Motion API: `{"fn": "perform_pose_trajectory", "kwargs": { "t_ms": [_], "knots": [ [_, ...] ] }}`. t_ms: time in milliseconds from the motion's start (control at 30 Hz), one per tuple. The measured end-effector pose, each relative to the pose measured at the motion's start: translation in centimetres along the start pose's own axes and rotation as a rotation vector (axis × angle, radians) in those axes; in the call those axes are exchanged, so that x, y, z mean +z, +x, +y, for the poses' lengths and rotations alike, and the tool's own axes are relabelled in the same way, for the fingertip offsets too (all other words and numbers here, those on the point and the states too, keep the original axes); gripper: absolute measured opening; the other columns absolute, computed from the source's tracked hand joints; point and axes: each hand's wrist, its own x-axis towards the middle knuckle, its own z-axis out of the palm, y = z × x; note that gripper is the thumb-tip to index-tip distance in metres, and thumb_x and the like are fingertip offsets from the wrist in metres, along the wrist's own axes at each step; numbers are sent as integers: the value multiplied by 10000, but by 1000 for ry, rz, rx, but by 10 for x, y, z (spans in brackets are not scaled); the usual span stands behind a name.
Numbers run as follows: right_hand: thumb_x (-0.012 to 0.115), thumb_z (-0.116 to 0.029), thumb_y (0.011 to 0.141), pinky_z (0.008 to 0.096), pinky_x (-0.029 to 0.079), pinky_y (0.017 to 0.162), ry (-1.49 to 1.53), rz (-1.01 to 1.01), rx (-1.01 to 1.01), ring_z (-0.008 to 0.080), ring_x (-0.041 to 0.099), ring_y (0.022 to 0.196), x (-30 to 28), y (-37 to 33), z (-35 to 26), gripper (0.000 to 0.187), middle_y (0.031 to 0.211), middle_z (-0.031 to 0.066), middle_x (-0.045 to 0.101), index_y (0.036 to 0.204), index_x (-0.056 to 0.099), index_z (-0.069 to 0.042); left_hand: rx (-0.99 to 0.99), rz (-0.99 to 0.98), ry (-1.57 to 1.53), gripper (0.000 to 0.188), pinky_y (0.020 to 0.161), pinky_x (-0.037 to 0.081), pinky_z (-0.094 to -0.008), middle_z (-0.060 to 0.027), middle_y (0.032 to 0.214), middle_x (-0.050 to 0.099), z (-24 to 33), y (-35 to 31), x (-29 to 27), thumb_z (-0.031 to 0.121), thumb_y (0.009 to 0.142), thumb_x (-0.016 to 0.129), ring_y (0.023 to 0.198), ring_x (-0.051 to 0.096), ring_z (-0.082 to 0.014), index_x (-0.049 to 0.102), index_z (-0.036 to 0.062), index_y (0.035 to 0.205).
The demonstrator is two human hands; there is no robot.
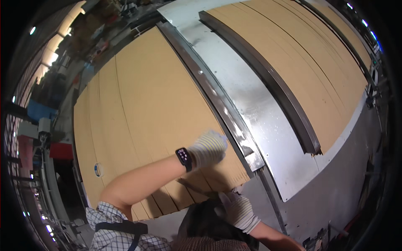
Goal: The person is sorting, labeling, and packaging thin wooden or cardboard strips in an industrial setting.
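Head view shows me the left hand [209,149], blurred, over the cardboard [155,104] lying just left of a metal bar [214,91]; the right hand [240,211] is by the cardboard's near edge. I can't tell whether either is spread or gripping.

factory workshop | stacked cardboard sheets [155,92] | bare metal worktable [259,104] | bright strip lights [364,23]

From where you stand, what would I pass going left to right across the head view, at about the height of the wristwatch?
Small round blue-and-white object → black wristwatch → gloved left hand → long shiny-edged metal strip → silver metal plate → lower end of the dark brown bar.
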Motion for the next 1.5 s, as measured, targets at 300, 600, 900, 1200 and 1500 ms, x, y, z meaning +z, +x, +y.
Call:
{"fn": "perform_pose_trajectory", "kwargs": {
  "t_ms": [300,600,900,1200,1500],
  "knots": [
    [494,-293,977,446,469,820,-138,271,386,381,593,890,-24,100,105,350,935,250,601,1094,567,29,39,649,-158,365,991,433,-437,-180,1128,613,11,-24,50,131,758,581,1104,572,-332,609,-41,1079],
    [364,-357,1034,444,462,832,146,474,351,425,598,966,-44,160,105,414,983,281,626,1096,546,10,-15,679,-273,329,1039,409,-441,-162,1164,616,15,-27,61,132,803,567,1153,562,-322,613,-21,1090],
    [505,-447,986,332,472,815,699,326,289,215,595,864,-21,131,115,513,876,168,656,1050,630,47,47,746,-289,315,1010,431,-448,-188,1117,615,11,-28,51,116,795,586,1116,563,-359,619,-31,1072],
    [753,-450,758,427,508,786,286,242,373,379,639,883,-17,123,72,598,937,250,653,1019,618,71,5,753,-299,350,953,449,-463,-185,1103,572,16,-23,66,82,737,564,1071,550,-379,607,-53,1057],
    [793,-359,728,422,489,816,349,355,244,362,610,907,27,76,87,560,947,222,623,1065,598,44,-1,563,-391,346,926,464,-451,-183,1100,618,35,-39,67,105,738,547,1080,563,-354,630,-39,1042]
  ]
}}
